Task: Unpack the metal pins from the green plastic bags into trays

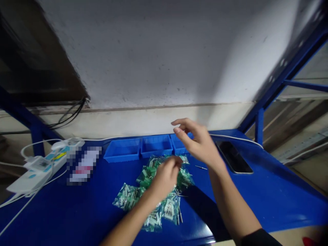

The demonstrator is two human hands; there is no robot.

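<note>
My left hand [166, 177] is low over a heap of small clear plastic bags [147, 176] holding green and white pieces and metal screws or pins. Its fingers are curled together, and whatever may be between them is hidden. My right hand [196, 141] is raised higher, in front of the right blue bin [178, 145]. Thumb and fingers are apart there, with nothing seen between them. A few loose metal pins [180, 216] lie by the near right side of the heap. Another thin pin [201, 167] lies below my right wrist.
The middle blue bin [156, 148] and left blue bin [122, 159] stand in a row by the wall. A phone [234, 157] lies at the right. At the left are a white power strip [28, 181] with cables and a blurred-out flat item [84, 167] on the blue table [84, 212].
</note>
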